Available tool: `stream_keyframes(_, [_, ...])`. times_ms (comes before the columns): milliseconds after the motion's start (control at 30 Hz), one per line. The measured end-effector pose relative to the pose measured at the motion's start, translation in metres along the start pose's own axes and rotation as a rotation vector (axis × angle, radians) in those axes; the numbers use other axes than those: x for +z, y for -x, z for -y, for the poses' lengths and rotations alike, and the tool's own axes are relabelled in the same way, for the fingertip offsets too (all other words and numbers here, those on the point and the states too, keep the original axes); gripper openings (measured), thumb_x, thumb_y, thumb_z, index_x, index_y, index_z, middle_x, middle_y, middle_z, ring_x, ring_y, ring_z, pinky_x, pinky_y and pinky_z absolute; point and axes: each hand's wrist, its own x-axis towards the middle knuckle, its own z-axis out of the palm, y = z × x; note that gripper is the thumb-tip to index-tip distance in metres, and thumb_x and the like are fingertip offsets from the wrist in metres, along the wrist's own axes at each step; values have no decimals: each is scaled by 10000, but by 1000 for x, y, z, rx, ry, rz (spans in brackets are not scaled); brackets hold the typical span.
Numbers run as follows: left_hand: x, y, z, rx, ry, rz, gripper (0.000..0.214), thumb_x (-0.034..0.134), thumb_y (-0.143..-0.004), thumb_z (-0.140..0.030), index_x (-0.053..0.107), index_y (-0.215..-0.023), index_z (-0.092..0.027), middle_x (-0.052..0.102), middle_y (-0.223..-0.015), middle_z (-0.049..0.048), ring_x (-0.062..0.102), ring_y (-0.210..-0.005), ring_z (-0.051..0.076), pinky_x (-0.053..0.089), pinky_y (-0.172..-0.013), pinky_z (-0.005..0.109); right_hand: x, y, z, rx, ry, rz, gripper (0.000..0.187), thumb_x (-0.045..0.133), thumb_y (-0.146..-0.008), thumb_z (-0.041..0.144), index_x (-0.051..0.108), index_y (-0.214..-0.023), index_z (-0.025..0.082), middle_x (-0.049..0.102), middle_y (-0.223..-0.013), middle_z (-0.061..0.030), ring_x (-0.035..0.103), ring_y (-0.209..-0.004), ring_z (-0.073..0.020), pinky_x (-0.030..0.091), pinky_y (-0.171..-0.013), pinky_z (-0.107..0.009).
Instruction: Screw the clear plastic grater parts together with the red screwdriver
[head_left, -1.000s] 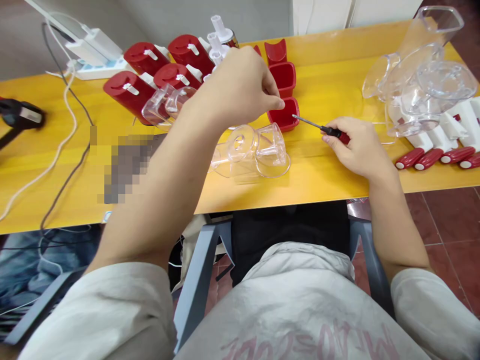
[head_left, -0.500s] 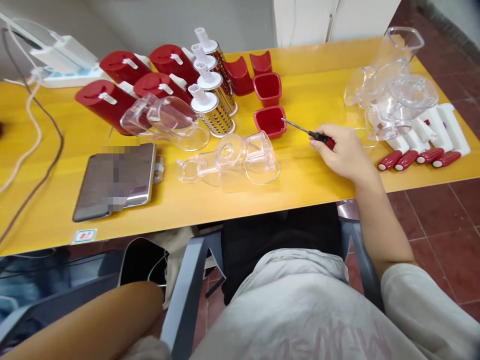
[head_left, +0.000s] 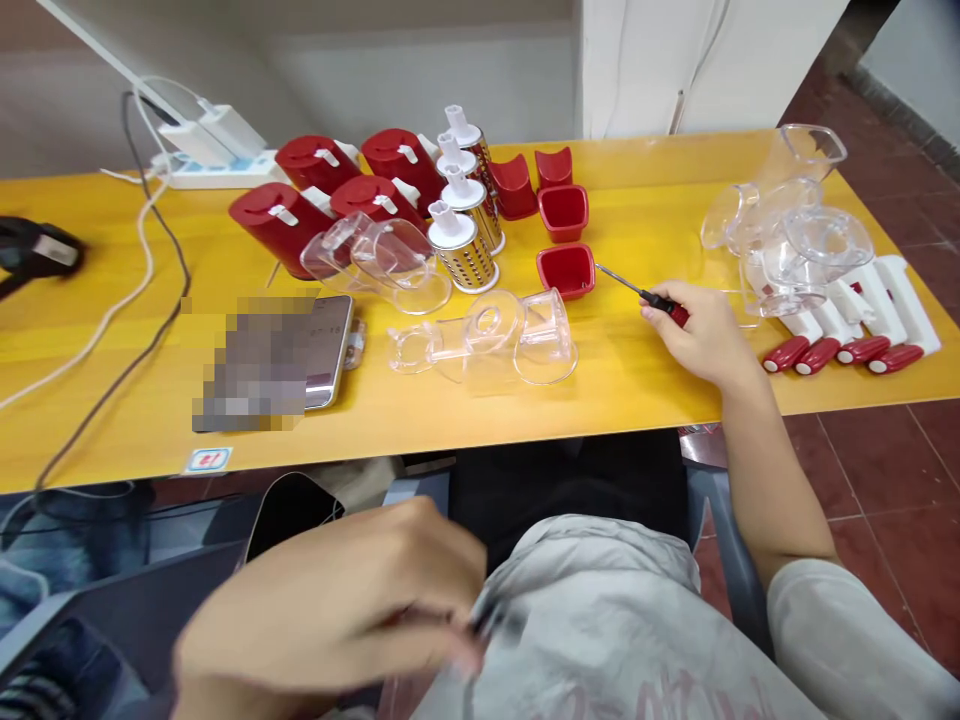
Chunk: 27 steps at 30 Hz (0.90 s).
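My right hand (head_left: 697, 335) rests on the yellow table (head_left: 637, 390), closed round a small screwdriver (head_left: 637, 292) with a red and black handle. Its tip points at a red plastic tray (head_left: 566, 268). A clear plastic housing (head_left: 495, 335) lies on its side left of that hand. My left hand (head_left: 345, 610) is low in front of my body, below the table edge, blurred, with fingers pinched together near my shirt; what they hold is not visible.
Red cylinders (head_left: 330, 195), metal grater drums (head_left: 461, 230) and another clear housing (head_left: 375, 260) stand at the back. More clear parts (head_left: 795, 225) and white-red handles (head_left: 855, 325) lie right. A phone-like device (head_left: 300, 350) and cables (head_left: 150, 270) lie left.
My left hand left the red trays on the table, dropped out of view, and is now low by my lap. The right hand kept the screwdriver in place.
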Motion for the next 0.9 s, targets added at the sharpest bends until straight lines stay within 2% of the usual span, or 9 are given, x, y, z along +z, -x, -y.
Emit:
stream_keyframes(133, [-8,12,14,-18,-1,-12,714,922,-1082,-871,806,-1612,-406,853,-1529,70,770,-1570,466,735,-1277,708,-2,2,5,39,-54,27,241,744,-1173,486,876,-1182,284,910,-1043,-80,796,-898,-317,599,-863,-482])
stream_keyframes(200, [-12,22,26,-30,2,-22,712,934,-1070,-866,793,-1608,-421,859,-1507,75,778,-1547,467,735,-1264,706,-5,2,8,54,-70,62,286,731,-1202,529,890,-1220,292,897,-1031,-64,771,-859,-295,566,-823,-459])
stream_keyframes(267, [-12,29,36,-21,11,-36,630,900,-1116,-821,786,-1593,-424,862,-1494,82,805,-1482,450,734,-1243,688,-7,2,11,54,-68,96,297,730,-1208,544,892,-1207,294,875,-1005,-48,738,-830,-279,527,-784,-442])
stream_keyframes(367, [4,25,45,41,40,-59,653,819,-1176,-820,738,-1634,-362,839,-1575,117,814,-1459,426,701,-1269,664,-11,3,12,54,-43,161,299,729,-1203,525,856,-1074,287,802,-876,-26,672,-759,-259,477,-729,-426])
stream_keyframes(467, [33,10,47,42,15,-68,797,860,-1123,-864,712,-1650,-284,799,-1642,175,765,-1520,462,646,-1309,689,-15,4,11,42,-39,229,213,757,-1166,449,857,-1071,286,830,-885,-32,706,-778,-270,509,-732,-429])
stream_keyframes(567, [56,-1,49,-23,-69,-79,638,958,-1059,-703,775,-1534,-319,824,-1532,145,746,-1456,466,626,-1303,695,-20,5,11,38,-43,255,168,797,-1127,431,887,-1118,290,912,-1007,-58,791,-863,-305,559,-757,-447])
stream_keyframes(667, [62,-2,57,30,-27,-75,487,906,-1046,-504,802,-1488,-328,826,-1497,126,747,-1459,440,627,-1312,669,-24,7,13,27,-53,259,196,800,-1113,443,914,-1110,284,951,-1073,-76,853,-929,-336,612,-815,-474])
stream_keyframes(767, [57,1,69,122,57,-64,480,890,-1040,-463,820,-1500,-349,829,-1551,114,784,-1481,409,642,-1326,631,-28,7,14,2,-73,264,189,812,-1084,426,945,-1087,292,970,-1067,-67,883,-942,-347,651,-859,-491])
stream_keyframes(900, [57,6,82,145,71,-78,531,933,-1047,-512,824,-1551,-385,820,-1690,103,787,-1588,411,634,-1381,640,-28,6,13,-15,-87,254,175,846,-1047,424,976,-1062,308,974,-1019,-43,876,-895,-330,657,-839,-475])
